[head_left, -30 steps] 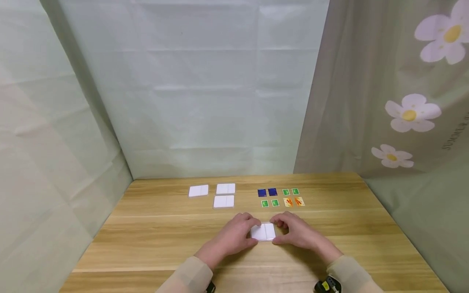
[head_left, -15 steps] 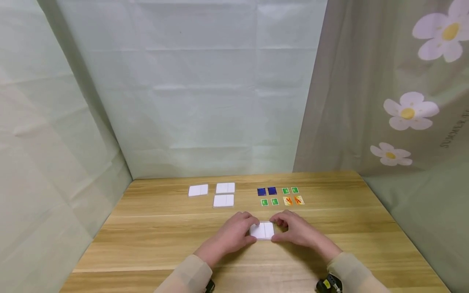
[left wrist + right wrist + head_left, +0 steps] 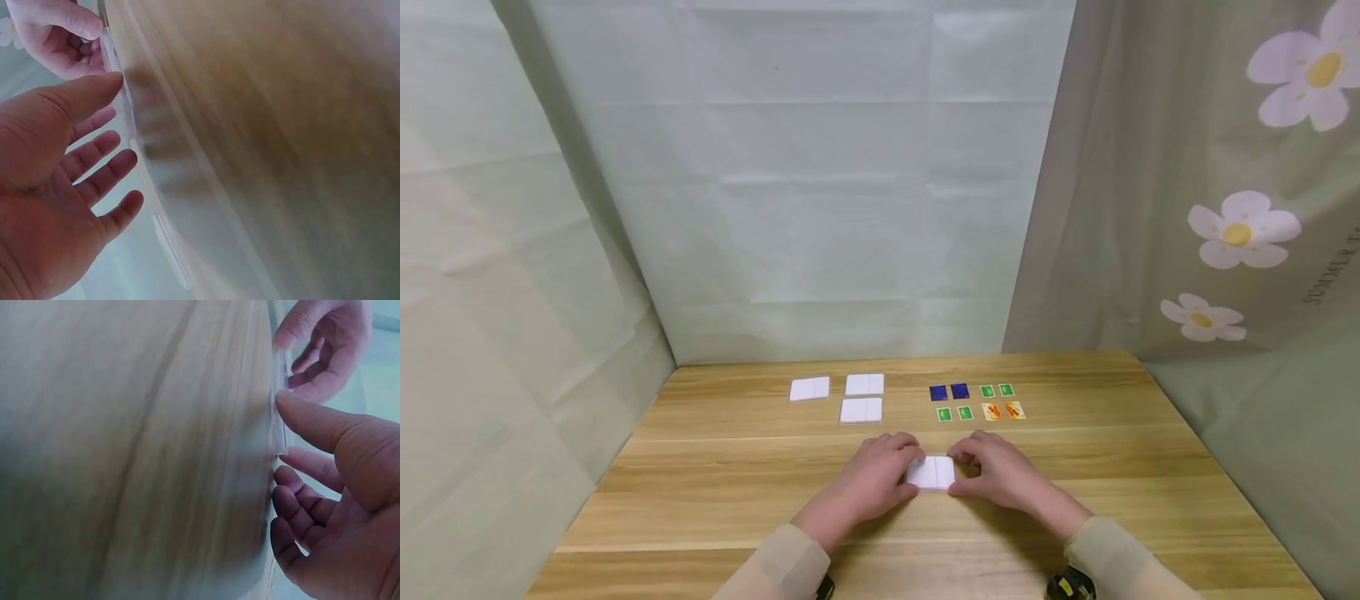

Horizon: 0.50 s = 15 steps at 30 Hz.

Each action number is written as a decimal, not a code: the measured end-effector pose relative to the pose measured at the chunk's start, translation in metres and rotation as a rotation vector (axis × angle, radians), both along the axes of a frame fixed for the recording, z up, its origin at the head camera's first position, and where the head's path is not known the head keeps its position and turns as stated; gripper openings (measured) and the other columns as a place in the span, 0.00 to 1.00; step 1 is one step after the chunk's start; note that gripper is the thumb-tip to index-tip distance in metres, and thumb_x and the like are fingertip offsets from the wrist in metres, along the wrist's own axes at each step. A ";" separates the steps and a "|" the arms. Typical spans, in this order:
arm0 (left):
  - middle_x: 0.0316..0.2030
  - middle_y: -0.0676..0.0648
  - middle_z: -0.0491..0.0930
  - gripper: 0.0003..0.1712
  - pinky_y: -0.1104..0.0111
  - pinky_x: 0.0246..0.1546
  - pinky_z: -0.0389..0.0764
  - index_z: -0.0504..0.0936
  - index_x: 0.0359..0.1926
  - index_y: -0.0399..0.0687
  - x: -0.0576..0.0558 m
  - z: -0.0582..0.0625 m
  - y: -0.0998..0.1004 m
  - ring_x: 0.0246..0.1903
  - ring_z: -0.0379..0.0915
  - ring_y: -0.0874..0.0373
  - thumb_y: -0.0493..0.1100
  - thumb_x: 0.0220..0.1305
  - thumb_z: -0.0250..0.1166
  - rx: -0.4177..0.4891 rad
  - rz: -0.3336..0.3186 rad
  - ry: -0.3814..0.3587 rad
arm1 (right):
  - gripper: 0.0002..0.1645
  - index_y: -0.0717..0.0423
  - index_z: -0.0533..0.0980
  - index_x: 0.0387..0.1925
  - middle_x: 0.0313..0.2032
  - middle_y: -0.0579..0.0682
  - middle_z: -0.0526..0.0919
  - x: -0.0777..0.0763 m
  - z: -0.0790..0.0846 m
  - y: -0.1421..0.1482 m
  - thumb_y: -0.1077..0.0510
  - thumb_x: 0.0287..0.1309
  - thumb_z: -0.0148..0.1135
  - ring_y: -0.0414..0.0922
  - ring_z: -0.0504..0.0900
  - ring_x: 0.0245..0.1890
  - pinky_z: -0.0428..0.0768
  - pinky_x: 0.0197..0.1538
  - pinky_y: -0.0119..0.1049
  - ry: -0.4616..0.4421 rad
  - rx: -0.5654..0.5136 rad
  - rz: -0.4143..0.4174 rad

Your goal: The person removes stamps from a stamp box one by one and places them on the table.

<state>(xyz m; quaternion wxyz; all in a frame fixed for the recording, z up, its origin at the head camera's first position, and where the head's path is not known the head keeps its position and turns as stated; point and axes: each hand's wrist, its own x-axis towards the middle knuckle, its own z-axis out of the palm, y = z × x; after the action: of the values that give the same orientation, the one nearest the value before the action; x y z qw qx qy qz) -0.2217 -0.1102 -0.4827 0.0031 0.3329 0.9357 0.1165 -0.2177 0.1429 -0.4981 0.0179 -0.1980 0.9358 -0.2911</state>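
Observation:
A flat white card in a clear plastic holder (image 3: 931, 472), with a line across its face, lies on the table between my hands. My left hand (image 3: 874, 475) grips its left end, thumb at the near edge and index finger at the far edge. At the right end my right hand (image 3: 1000, 473) pinches it in the same way. From the left wrist view, the holder's thin clear edge (image 3: 124, 103) runs between both thumbs, and the other fingers of the left hand are spread. The right wrist view has the holder's edge (image 3: 280, 428) under the right thumb.
Farther back on the wooden table (image 3: 737, 467) lie three similar white cards, one (image 3: 809, 389) at left and two stacked in a column (image 3: 861, 410). To their right are small picture tiles: dark blue (image 3: 959, 391), green (image 3: 966, 412) and orange-yellow (image 3: 1015, 410). Fabric hangs behind.
Both hands and the gripped card holder have shifted slightly left across the table. The grip looks the same, and the other cards and tiles stay in place.

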 end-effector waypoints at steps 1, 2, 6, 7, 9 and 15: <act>0.66 0.47 0.82 0.26 0.50 0.70 0.77 0.87 0.64 0.48 0.001 0.000 -0.001 0.63 0.78 0.49 0.48 0.69 0.81 0.001 -0.004 0.009 | 0.27 0.51 0.88 0.51 0.41 0.42 0.81 0.000 0.000 -0.002 0.48 0.53 0.89 0.42 0.76 0.42 0.78 0.47 0.41 0.003 0.004 0.001; 0.67 0.47 0.82 0.26 0.49 0.70 0.77 0.87 0.64 0.47 0.002 0.000 -0.002 0.64 0.78 0.49 0.48 0.69 0.81 0.003 -0.009 0.017 | 0.27 0.51 0.88 0.51 0.41 0.42 0.81 0.000 0.000 -0.004 0.48 0.53 0.89 0.42 0.76 0.42 0.78 0.46 0.41 0.007 0.006 0.004; 0.65 0.46 0.83 0.26 0.49 0.71 0.76 0.88 0.63 0.46 0.007 0.000 -0.005 0.64 0.79 0.49 0.46 0.68 0.81 0.011 -0.022 0.041 | 0.27 0.52 0.88 0.51 0.41 0.41 0.81 0.000 0.001 -0.010 0.48 0.53 0.89 0.42 0.76 0.42 0.78 0.46 0.40 0.022 0.018 0.026; 0.64 0.46 0.83 0.25 0.49 0.71 0.76 0.88 0.63 0.45 0.008 0.000 -0.007 0.63 0.79 0.49 0.46 0.68 0.81 0.016 -0.022 0.045 | 0.27 0.52 0.88 0.51 0.41 0.41 0.82 0.000 0.001 -0.012 0.48 0.53 0.89 0.41 0.76 0.42 0.78 0.46 0.40 0.023 0.018 0.031; 0.62 0.47 0.84 0.24 0.48 0.71 0.76 0.88 0.61 0.45 0.010 0.000 -0.010 0.62 0.79 0.49 0.46 0.68 0.81 0.025 -0.022 0.060 | 0.27 0.52 0.88 0.51 0.41 0.41 0.82 0.000 0.001 -0.015 0.48 0.53 0.89 0.41 0.76 0.42 0.78 0.46 0.40 0.025 0.018 0.038; 0.60 0.47 0.85 0.21 0.47 0.71 0.75 0.89 0.60 0.45 0.018 -0.001 -0.022 0.61 0.80 0.49 0.45 0.69 0.79 0.038 -0.017 0.093 | 0.28 0.52 0.88 0.52 0.40 0.41 0.81 -0.001 0.000 -0.023 0.47 0.52 0.89 0.41 0.75 0.41 0.78 0.46 0.41 0.026 0.020 0.045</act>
<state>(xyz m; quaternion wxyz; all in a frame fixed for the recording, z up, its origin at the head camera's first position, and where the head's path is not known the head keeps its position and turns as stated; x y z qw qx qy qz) -0.2040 -0.1317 -0.4837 -0.0457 0.3457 0.9297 0.1185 -0.2184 0.1195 -0.4983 0.0144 -0.2223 0.9342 -0.2786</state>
